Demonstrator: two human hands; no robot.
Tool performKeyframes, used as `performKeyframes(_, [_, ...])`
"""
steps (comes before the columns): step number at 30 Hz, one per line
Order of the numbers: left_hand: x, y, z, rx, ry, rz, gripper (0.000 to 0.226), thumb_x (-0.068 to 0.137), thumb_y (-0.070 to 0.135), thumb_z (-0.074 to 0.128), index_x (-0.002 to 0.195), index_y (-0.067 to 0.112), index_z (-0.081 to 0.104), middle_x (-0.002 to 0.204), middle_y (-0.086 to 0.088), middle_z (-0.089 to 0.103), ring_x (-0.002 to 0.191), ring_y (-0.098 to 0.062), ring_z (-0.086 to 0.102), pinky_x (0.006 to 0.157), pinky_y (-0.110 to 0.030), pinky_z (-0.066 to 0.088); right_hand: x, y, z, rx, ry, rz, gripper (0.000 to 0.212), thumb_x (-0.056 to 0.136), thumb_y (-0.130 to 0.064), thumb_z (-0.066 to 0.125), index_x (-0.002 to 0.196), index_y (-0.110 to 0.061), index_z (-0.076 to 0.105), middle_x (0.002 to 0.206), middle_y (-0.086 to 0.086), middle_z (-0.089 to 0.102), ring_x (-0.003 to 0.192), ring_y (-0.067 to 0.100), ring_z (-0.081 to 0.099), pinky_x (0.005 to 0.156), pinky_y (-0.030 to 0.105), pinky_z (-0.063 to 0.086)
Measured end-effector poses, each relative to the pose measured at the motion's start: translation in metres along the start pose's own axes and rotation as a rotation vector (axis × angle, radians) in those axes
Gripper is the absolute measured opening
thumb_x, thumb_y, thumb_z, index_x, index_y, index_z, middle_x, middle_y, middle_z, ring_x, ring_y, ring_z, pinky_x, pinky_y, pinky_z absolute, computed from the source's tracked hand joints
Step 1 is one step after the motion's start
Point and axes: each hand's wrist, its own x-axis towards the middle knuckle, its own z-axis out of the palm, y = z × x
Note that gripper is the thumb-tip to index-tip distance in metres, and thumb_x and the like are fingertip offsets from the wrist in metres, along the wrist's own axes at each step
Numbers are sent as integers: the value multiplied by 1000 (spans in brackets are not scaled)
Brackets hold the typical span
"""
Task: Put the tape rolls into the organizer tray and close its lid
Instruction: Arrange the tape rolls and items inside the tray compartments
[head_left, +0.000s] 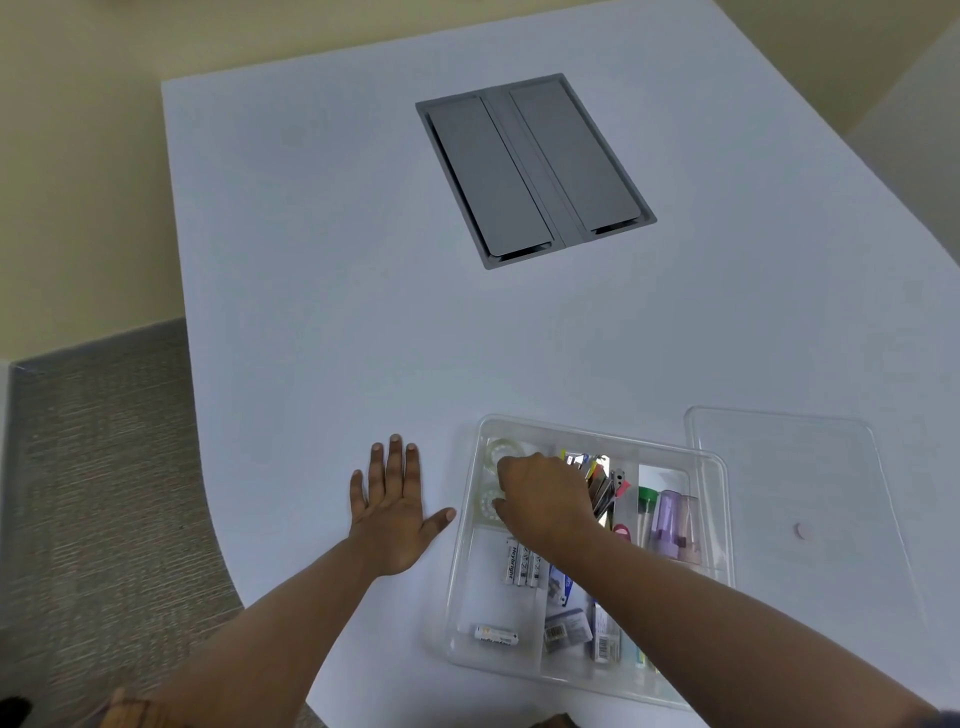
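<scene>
I seat clear tape rolls in clear plastic organizer tray, 10 o'clock compartment. Right hand fingers curled over rolls, grip unclear; release gently. Left hand flat, fingers spread on white table. Clear flat lid at 3 o'clock, next.

Your left hand and right hand are both bare, with no rings, watch or gloves showing. Your forearms are uncovered up to the bottom edge of the view, and only at the lower right corner does a dark sleeve edge show.
</scene>
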Motion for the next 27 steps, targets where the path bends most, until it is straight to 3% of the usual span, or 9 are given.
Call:
performKeyframes(3, [0,-1,0,0,1,3,96,83,76,16,128,19,-46,139,1,-52,127,-22,-49,107,-48,-23,1,2,-2,18,-10,37,9,83,-19,61,90,-16,57,82,7,68,77,30,68,55,28,36])
performKeyframes(9, [2,-2,2,-5,9,10,95,81,77,15,129,20,-44,140,1,-51,127,-21,-50,107,-49,-23,1,29,-29,135,33,150,18,78,-26,63,96,-24,61,87,1,67,82,27,65,63,29,43])
performKeyframes(19, [1,-1,1,-4,8,3,95,83,75,17,131,19,-42,142,0,-48,129,-22,-47,110,-50,-20,0,25,-21,-93,-121,37,21,83,-15,63,103,-21,59,95,4,66,83,27,65,63,31,42])
performKeyframes(24, [1,-1,3,0,10,2,95,82,76,17,131,19,-42,142,0,-48,129,-22,-46,110,-51,-19,-4,25,-17,-44,-135,40,17,85,-20,59,101,-16,56,83,3,57,81,28,65,66,32,48])
performKeyframes(27, [2,-2,3,-6,17,7,95,82,76,16,130,19,-43,142,1,-48,129,-22,-47,110,-51,-19,-6,22,-16,2,-150,29,22,85,-19,57,106,-13,53,91,7,63,82,29,65,66,34,47])
